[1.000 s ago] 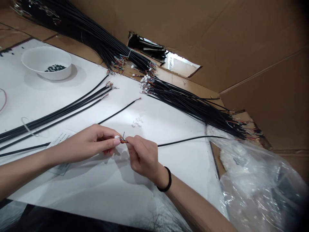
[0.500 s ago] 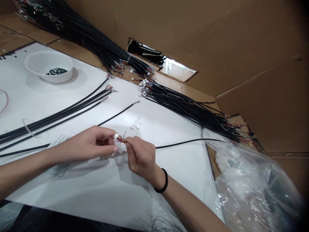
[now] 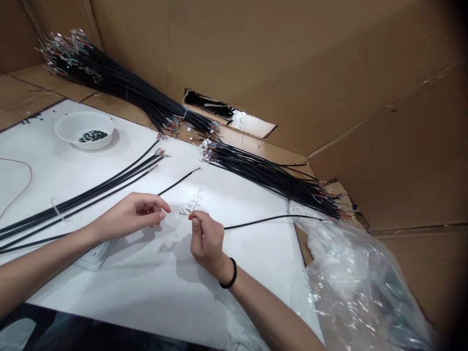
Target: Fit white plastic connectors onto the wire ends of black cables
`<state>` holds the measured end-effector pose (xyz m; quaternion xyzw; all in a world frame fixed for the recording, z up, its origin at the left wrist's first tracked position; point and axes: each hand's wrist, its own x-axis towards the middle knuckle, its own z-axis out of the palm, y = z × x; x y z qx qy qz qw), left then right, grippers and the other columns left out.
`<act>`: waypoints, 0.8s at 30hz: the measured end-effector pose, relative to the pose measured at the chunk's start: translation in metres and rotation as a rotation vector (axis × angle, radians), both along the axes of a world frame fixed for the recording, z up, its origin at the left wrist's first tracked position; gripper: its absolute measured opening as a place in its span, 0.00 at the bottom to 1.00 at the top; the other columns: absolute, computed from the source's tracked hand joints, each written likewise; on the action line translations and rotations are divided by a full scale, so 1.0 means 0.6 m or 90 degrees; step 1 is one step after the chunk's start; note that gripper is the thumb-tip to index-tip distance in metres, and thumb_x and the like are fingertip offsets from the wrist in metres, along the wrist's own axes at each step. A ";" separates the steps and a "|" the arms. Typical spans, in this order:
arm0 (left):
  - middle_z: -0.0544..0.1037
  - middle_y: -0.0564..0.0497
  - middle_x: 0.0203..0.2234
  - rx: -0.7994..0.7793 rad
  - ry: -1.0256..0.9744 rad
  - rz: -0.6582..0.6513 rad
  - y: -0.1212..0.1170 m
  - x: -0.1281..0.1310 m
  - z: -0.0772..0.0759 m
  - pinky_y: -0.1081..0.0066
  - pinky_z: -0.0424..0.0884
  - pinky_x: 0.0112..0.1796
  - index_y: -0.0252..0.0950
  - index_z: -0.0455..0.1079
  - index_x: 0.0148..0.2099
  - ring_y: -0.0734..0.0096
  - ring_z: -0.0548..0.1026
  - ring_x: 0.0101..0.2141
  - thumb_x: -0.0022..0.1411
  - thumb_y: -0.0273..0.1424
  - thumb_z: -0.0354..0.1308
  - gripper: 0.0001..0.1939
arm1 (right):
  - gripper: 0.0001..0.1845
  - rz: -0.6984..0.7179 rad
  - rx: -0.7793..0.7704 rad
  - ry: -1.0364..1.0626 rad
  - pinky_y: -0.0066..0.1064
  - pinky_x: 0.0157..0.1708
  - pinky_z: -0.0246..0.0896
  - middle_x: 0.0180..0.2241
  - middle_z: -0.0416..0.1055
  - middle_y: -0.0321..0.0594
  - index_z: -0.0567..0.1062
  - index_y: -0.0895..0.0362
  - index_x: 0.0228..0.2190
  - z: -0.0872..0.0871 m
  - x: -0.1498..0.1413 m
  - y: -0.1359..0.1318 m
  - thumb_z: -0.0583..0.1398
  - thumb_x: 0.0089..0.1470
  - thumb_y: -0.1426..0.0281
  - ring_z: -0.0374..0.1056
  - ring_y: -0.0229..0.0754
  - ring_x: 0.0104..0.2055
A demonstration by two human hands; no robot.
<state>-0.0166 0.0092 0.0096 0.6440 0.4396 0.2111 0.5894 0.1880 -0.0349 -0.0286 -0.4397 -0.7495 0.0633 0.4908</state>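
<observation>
"What does the right hand have?"
"It pinches a thin round black cable just below its fanned multicoloured wires, above the white tabletop."
"And the left hand?"
"Near those wires but apart, thumb and forefinger parted, with nothing visible between them."
</observation>
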 end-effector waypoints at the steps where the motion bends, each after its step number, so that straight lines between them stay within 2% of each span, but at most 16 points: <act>1: 0.75 0.52 0.23 0.005 0.000 0.001 0.000 0.000 -0.001 0.75 0.66 0.27 0.34 0.73 0.41 0.73 0.72 0.26 0.61 0.36 0.58 0.11 | 0.10 0.003 -0.028 0.014 0.26 0.19 0.54 0.24 0.70 0.38 0.68 0.56 0.37 0.001 -0.001 -0.001 0.48 0.62 0.74 0.61 0.35 0.18; 6: 0.75 0.52 0.24 0.006 -0.004 -0.016 -0.003 0.002 -0.007 0.75 0.69 0.29 0.34 0.73 0.39 0.71 0.74 0.27 0.61 0.38 0.58 0.11 | 0.12 0.016 -0.185 0.128 0.27 0.19 0.49 0.18 0.58 0.29 0.68 0.56 0.34 0.006 -0.004 0.001 0.47 0.64 0.67 0.51 0.33 0.16; 10: 0.75 0.51 0.24 -0.012 -0.002 -0.043 -0.007 0.003 -0.013 0.76 0.68 0.28 0.34 0.73 0.38 0.72 0.72 0.26 0.61 0.38 0.58 0.12 | 0.15 0.041 -0.397 0.376 0.26 0.20 0.44 0.17 0.49 0.26 0.66 0.55 0.29 0.008 -0.003 0.013 0.51 0.62 0.59 0.45 0.33 0.18; 12: 0.75 0.51 0.24 -0.016 -0.002 -0.050 -0.008 0.002 -0.017 0.76 0.67 0.27 0.35 0.73 0.37 0.72 0.72 0.25 0.61 0.38 0.58 0.11 | 0.16 0.061 -0.458 0.457 0.25 0.18 0.40 0.17 0.45 0.24 0.64 0.55 0.29 0.008 0.001 0.022 0.51 0.62 0.56 0.41 0.32 0.18; 15: 0.75 0.51 0.24 -0.013 0.002 -0.052 -0.007 0.003 -0.023 0.76 0.67 0.27 0.35 0.73 0.37 0.71 0.72 0.25 0.61 0.37 0.58 0.10 | 0.17 0.071 -0.491 0.501 0.24 0.15 0.35 0.17 0.42 0.23 0.61 0.54 0.29 0.007 0.006 0.034 0.49 0.63 0.54 0.37 0.31 0.16; 19: 0.74 0.51 0.23 0.014 0.024 -0.039 -0.005 0.012 -0.026 0.77 0.66 0.25 0.34 0.73 0.36 0.74 0.70 0.23 0.60 0.38 0.58 0.11 | 0.18 0.066 -0.502 0.545 0.24 0.15 0.34 0.17 0.43 0.22 0.60 0.53 0.29 0.004 0.006 0.037 0.50 0.62 0.53 0.37 0.30 0.16; 21: 0.73 0.52 0.23 0.063 0.073 -0.039 -0.004 0.018 -0.027 0.78 0.64 0.23 0.33 0.72 0.38 0.75 0.69 0.22 0.62 0.39 0.56 0.13 | 0.19 0.063 -0.497 0.551 0.24 0.15 0.35 0.17 0.44 0.22 0.61 0.54 0.29 0.002 0.003 0.034 0.51 0.61 0.51 0.38 0.30 0.16; 24: 0.74 0.51 0.24 0.194 0.183 -0.042 -0.003 0.028 -0.028 0.76 0.66 0.25 0.33 0.73 0.41 0.73 0.71 0.23 0.64 0.39 0.51 0.15 | 0.20 0.059 -0.486 0.549 0.24 0.16 0.36 0.16 0.45 0.22 0.62 0.54 0.29 -0.001 -0.001 0.031 0.52 0.60 0.51 0.39 0.30 0.17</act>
